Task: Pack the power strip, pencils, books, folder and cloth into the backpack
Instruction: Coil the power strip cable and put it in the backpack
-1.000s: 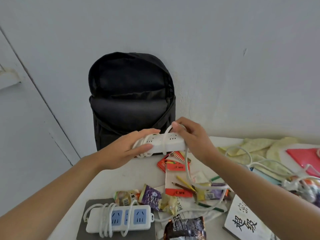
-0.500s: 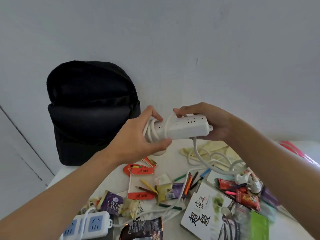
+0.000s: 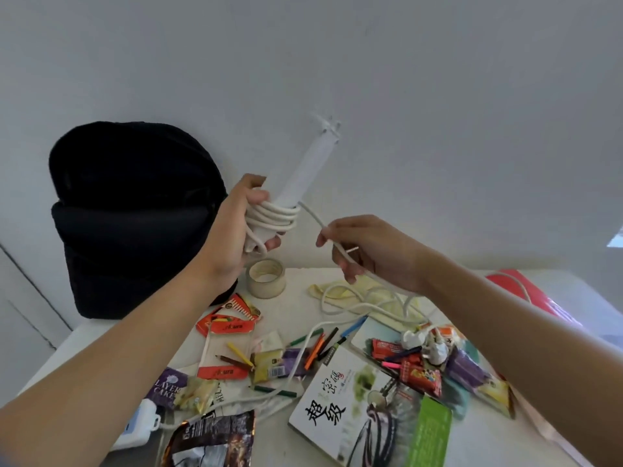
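Looking down through the head camera, I see the white table (image 3: pixel 101 338) filling the lower view, littered with things. At its far left the black backpack (image 3: pixel 135 217) stands upright against the wall. A red folder (image 3: pixel 526 291) lies at the far right, and a book (image 3: pixel 354 409) with black characters on its cover lies near me, right of centre. Behind the book the pale yellow cloth (image 3: pixel 325 288) lies crumpled, with loose loops of white cord (image 3: pixel 357 310) on it. Above the table the white power strip (image 3: pixel 310 170) is held tilted, its free end toward the wall, with several turns of cord wound round its lower end. I have the left hand (image 3: pixel 232 237) gripping that wound end, fingers and thumb curled round strip and coils. The right hand (image 3: pixel 367 251) pinches the cord near the coils, its other fingers loosely bent. A tape roll (image 3: pixel 266 279) stands below the left hand. Coloured pencils (image 3: pixel 317 345) lie scattered between the book and an orange pencil box (image 3: pixel 226 326)
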Demonstrator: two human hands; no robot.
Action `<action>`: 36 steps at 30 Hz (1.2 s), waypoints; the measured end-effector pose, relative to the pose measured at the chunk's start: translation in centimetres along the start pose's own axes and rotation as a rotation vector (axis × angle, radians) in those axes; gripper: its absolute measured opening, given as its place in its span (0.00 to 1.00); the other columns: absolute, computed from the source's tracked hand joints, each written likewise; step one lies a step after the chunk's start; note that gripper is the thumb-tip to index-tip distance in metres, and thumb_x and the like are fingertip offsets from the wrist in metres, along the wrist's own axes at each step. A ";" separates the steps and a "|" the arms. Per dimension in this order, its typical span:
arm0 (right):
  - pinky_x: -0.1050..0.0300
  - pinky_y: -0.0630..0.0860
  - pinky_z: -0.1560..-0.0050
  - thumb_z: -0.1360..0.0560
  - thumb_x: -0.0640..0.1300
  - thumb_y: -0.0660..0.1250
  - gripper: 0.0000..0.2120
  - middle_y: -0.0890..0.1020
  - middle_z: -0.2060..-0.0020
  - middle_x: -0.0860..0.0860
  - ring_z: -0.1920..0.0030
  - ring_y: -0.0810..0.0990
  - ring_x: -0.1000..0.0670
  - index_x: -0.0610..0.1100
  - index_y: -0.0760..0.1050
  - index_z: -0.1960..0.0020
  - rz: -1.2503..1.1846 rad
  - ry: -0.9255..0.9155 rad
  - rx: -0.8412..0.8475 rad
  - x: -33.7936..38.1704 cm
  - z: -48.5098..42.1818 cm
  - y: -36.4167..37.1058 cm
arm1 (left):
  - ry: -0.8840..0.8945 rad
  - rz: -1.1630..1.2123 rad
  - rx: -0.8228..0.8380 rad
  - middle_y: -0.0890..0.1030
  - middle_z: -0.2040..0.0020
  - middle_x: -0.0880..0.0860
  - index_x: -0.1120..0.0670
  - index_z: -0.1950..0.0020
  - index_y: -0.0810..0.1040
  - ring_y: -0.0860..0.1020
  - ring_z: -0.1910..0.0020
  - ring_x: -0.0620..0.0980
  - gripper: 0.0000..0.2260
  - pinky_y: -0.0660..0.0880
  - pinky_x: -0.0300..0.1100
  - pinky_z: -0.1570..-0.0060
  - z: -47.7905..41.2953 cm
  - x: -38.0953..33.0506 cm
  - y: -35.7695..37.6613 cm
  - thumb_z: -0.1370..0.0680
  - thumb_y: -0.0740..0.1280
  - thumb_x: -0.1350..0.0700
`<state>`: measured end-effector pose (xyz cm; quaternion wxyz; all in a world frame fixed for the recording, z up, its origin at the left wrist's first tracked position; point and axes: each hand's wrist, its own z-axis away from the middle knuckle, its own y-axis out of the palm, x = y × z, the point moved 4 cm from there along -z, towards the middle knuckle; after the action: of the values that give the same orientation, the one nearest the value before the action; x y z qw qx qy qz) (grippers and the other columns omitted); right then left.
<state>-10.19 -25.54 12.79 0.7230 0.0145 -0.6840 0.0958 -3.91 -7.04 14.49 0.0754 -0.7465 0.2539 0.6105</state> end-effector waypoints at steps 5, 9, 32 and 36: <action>0.62 0.69 0.71 0.20 0.51 0.67 0.11 0.74 0.78 0.54 0.78 0.70 0.56 0.46 0.77 0.58 0.898 -0.095 0.007 0.7 1.8 0.0 | -0.088 -0.213 -0.247 0.76 0.60 0.57 0.53 0.56 0.71 0.76 0.64 0.55 0.11 0.70 0.41 0.71 -1.1 0.8 -1.8 0.18 0.63 0.47; 0.57 0.70 0.67 0.20 0.57 0.64 0.12 0.73 0.73 0.58 0.72 0.68 0.61 0.51 0.80 0.51 1.186 -0.430 -0.203 2.4 2.4 0.0 | 0.077 -0.836 -0.154 0.81 0.60 0.52 0.49 0.54 0.72 0.79 0.64 0.52 0.22 0.75 0.46 0.64 -1.5 0.0 -3.3 0.25 0.64 0.29; 0.55 0.74 0.58 0.18 0.56 0.60 0.22 0.65 0.71 0.48 0.69 0.67 0.49 0.40 0.69 0.62 0.175 0.039 0.114 0.1 -3.2 0.3 | 0.228 -0.374 0.132 0.64 0.64 0.66 0.67 0.55 0.66 0.68 0.69 0.54 0.24 0.70 0.41 0.71 -0.9 -3.3 -1.4 0.16 0.59 0.44; 0.54 0.75 0.58 0.17 0.50 0.62 0.22 0.69 0.75 0.51 0.73 0.70 0.50 0.43 0.68 0.67 0.670 0.166 0.139 -2.0 -2.9 0.6 | 0.212 -0.355 -0.042 0.69 0.62 0.60 0.62 0.47 0.70 0.71 0.71 0.51 0.16 0.68 0.40 0.74 -2.4 -3.5 -3.6 0.13 0.56 0.49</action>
<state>-7.51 -24.79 10.60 0.7018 -0.1693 -0.5815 0.3751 -0.59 -3.90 17.69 0.1391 -0.8410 0.1124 0.5106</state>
